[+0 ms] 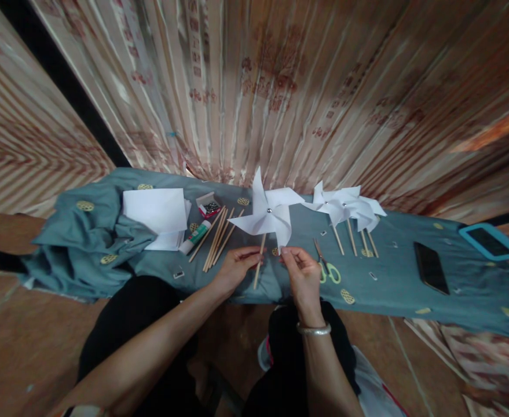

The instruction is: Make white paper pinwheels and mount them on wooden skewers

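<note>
A white paper pinwheel with a silver pin at its centre stands upright over the cloth-covered table. My left hand is closed around its wooden stick, below the paper blades. My right hand pinches the tip of the pinwheel's lower blade between thumb and fingers. Beside my left hand lie several loose wooden sticks and a green and white glue stick. Scissors with pale green handles rest just right of my right hand, partly hidden by it.
Several more pinwheels lie overlapping at the back right. White paper sheets are stacked on the left, near a small open box of pins. A dark phone and a blue-framed device lie at the right. Behind the table hangs a curtain.
</note>
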A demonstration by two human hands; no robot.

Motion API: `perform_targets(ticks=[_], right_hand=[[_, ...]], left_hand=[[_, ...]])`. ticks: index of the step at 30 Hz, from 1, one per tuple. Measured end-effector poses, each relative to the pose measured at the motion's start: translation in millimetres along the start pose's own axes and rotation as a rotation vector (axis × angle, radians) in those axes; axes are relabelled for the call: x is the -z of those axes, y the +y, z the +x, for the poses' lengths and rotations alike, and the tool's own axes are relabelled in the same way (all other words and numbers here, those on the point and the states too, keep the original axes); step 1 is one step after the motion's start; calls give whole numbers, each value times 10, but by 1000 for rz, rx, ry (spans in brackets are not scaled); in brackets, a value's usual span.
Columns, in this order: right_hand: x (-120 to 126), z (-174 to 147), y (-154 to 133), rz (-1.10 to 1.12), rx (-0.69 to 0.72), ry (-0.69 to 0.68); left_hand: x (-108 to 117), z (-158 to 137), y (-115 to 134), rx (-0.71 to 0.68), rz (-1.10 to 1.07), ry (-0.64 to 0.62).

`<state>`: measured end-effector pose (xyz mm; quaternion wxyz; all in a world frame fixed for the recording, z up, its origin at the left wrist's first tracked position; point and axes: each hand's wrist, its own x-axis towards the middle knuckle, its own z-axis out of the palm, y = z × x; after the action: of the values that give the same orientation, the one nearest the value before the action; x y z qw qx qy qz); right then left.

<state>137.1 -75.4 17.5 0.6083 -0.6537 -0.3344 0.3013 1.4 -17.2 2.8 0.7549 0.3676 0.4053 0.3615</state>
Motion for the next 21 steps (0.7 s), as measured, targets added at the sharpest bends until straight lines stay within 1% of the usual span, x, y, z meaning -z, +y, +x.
perform_targets(ticks=[9,14,21], right_hand=[[-68,-44,-62,62,-35,-31],[-113,-67,-80,118,-91,-51],[-174,-107,-78,164,-103,-148]], left_hand=[[21,19,-19,-28,59,-13],[23,24,-45,-44,82,-15],[12,24,-41,-82,51,-76]])
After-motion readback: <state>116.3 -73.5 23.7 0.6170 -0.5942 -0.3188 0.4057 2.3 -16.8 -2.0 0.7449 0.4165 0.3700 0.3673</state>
